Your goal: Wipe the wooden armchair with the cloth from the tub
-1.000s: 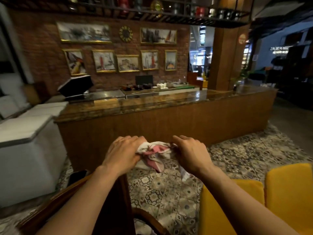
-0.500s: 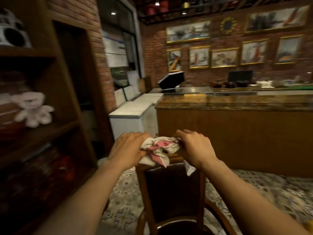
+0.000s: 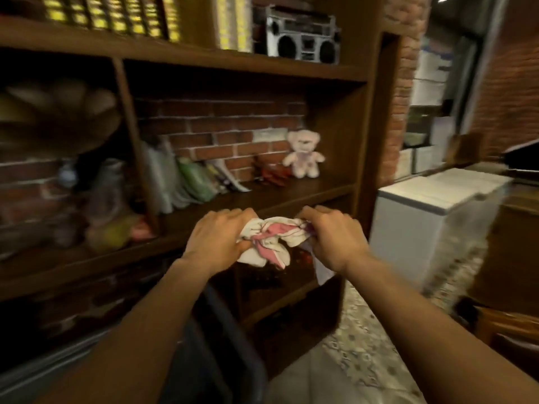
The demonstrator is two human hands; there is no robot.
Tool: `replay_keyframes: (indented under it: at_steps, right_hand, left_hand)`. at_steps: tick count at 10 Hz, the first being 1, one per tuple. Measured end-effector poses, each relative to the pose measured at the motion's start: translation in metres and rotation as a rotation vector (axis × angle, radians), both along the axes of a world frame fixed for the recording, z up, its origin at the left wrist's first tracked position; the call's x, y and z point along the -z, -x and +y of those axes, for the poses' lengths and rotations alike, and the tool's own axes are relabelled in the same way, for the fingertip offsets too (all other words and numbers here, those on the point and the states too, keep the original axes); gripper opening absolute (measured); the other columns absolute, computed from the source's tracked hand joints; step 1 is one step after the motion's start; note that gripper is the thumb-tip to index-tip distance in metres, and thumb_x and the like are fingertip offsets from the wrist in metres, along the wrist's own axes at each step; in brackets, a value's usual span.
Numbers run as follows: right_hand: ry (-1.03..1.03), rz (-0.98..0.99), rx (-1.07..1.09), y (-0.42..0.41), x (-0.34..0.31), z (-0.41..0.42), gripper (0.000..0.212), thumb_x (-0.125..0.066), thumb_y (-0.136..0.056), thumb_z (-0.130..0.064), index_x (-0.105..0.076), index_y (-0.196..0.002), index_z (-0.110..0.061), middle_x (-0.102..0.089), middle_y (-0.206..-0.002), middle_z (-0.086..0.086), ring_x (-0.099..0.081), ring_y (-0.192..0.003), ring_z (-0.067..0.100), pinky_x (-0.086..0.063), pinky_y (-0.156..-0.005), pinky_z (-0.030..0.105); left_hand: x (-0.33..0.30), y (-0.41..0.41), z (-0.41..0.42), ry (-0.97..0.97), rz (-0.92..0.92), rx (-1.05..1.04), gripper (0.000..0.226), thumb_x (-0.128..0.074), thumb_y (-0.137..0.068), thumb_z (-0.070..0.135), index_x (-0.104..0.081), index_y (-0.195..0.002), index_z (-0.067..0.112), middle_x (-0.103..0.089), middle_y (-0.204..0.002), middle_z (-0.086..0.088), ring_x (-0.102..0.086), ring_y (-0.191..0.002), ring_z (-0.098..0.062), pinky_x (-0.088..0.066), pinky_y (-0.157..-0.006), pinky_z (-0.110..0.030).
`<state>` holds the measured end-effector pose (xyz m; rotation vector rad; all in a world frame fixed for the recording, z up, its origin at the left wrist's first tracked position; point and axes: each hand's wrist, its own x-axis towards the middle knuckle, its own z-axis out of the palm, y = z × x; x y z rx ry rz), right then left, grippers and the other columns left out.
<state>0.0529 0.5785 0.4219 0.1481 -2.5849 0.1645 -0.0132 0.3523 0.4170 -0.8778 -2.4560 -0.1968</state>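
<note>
Head view: both forearms reach forward, palms down, knuckles up. Left hand point(image 3: 217, 237) is clenched on the left end of the cloth point(image 3: 269, 243); right hand point(image 3: 332, 237) is clenched on the right end. Fingers curl under, so the fingertips are hidden.

The cloth spans between the two hands in mid-air at about chest height, in front of the wooden shelf unit point(image 3: 204, 62). Its long axis runs left-right, roughly level. The middle is bunched and twisted, a loose fold sags below it, and a pale corner hangs down under the right wrist.

The cloth looks white with pink patches and thin dark lines, crumpled. Can't tell wet or dry.

Bottom right edge: a brown wooden piece point(image 3: 507, 330), possibly the armchair, but it's cropped and blurred. The cloth is well apart from it. A dark bin-like shape point(image 3: 230, 360) sits low between the arms, too blurred to identify.
</note>
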Motion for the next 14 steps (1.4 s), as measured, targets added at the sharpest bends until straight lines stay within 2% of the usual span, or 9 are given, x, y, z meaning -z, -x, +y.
replay_keyframes:
  at_steps: [3, 5, 7, 8, 9, 11, 12, 13, 14]
  right_hand:
    - [0.044, -0.093, -0.368, 0.101, 0.046, -0.259, 0.034, -0.071, -0.083, -0.022, -0.056, -0.112, -0.034, -0.061, -0.108, -0.003, -0.065, -0.098, 0.032, -0.052, -0.072, 0.044]
    - [-0.017, -0.241, -0.454, 0.133, 0.120, -0.333, 0.042, -0.070, -0.087, -0.013, -0.055, -0.120, -0.034, -0.063, -0.117, -0.004, -0.065, -0.105, 0.024, -0.054, -0.081, 0.040]
    - [-0.076, -0.500, -0.531, 0.154, 0.221, -0.362, 0.050, -0.075, -0.083, -0.015, -0.054, -0.125, -0.033, -0.061, -0.125, -0.004, -0.062, -0.112, 0.021, -0.053, -0.087, 0.038]
    - [-0.114, -0.644, -0.560, 0.154, 0.278, -0.362, 0.054, -0.079, -0.078, -0.027, -0.054, -0.126, -0.032, -0.058, -0.129, -0.004, -0.060, -0.117, 0.023, -0.051, -0.089, 0.035]
    - [-0.127, -0.729, -0.585, 0.149, 0.333, -0.354, 0.051, -0.076, -0.076, -0.019, -0.055, -0.121, -0.031, -0.059, -0.125, -0.003, -0.060, -0.115, 0.026, -0.049, -0.080, 0.035]
    - [-0.251, -0.969, -0.626, 0.125, 0.424, -0.340, 0.066, -0.061, -0.088, -0.019, -0.038, -0.148, -0.035, -0.042, -0.150, 0.001, -0.039, -0.137, 0.030, -0.040, -0.106, 0.039]
    - [-0.296, -1.099, -0.632, 0.114, 0.446, -0.335, 0.079, -0.059, -0.093, -0.036, -0.013, -0.158, -0.035, -0.018, -0.164, 0.002, -0.019, -0.149, 0.030, -0.028, -0.116, 0.045]
    - [-0.261, -1.160, -0.620, 0.115, 0.444, -0.334, 0.082, -0.054, -0.094, -0.051, -0.008, -0.159, -0.036, -0.011, -0.167, 0.002, -0.016, -0.150, 0.031, -0.025, -0.117, 0.046]
    - [-0.181, -1.122, -0.622, 0.119, 0.420, -0.336, 0.072, -0.053, -0.094, -0.053, -0.022, -0.156, -0.036, -0.025, -0.163, 0.003, -0.028, -0.146, 0.029, -0.030, -0.116, 0.040]
  left_hand:
    - [0.047, 0.018, -0.262, -0.063, -0.096, -0.400, 0.033, -0.073, -0.086, 0.040, -0.063, -0.115, 0.030, -0.071, -0.113, -0.003, -0.066, -0.102, -0.031, -0.042, -0.076, -0.038]
    - [0.124, 0.020, -0.329, -0.066, -0.248, -0.535, 0.034, -0.071, -0.086, 0.039, -0.059, -0.118, 0.034, -0.069, -0.116, 0.003, -0.063, -0.109, -0.026, -0.045, -0.092, -0.040]
    - [0.236, 0.014, -0.343, -0.051, -0.467, -0.661, 0.049, -0.068, -0.088, 0.035, -0.055, -0.134, 0.034, -0.063, -0.134, 0.003, -0.055, -0.124, -0.025, -0.038, -0.102, -0.039]
    - [0.290, 0.007, -0.339, -0.016, -0.593, -0.682, 0.057, -0.075, -0.080, 0.039, -0.059, -0.134, 0.031, -0.067, -0.132, 0.002, -0.061, -0.121, -0.028, -0.042, -0.102, -0.040]
    - [0.343, -0.002, -0.331, 0.048, -0.710, -0.700, 0.067, -0.085, -0.067, 0.039, -0.065, -0.130, 0.025, -0.072, -0.122, -0.004, -0.067, -0.112, -0.032, -0.048, -0.097, -0.041]
    - [0.421, -0.029, -0.314, 0.084, -0.866, -0.694, 0.086, -0.091, -0.062, 0.046, -0.061, -0.139, 0.021, -0.066, -0.135, -0.004, -0.063, -0.125, -0.024, -0.050, -0.100, -0.031]
    - [0.447, -0.039, -0.315, 0.052, -1.057, -0.708, 0.085, -0.053, -0.096, 0.052, -0.007, -0.162, 0.025, -0.018, -0.170, 0.001, -0.011, -0.157, -0.023, -0.016, -0.122, -0.037]
    - [0.447, -0.039, -0.320, 0.044, -1.099, -0.708, 0.085, -0.043, -0.098, 0.060, 0.002, -0.162, 0.026, -0.008, -0.171, 0.002, -0.006, -0.157, -0.023, -0.011, -0.123, -0.038]
    - [0.419, -0.032, -0.319, 0.012, -1.060, -0.694, 0.088, -0.046, -0.090, 0.067, -0.012, -0.161, 0.028, -0.023, -0.168, 0.001, -0.020, -0.154, -0.020, -0.013, -0.122, -0.034]
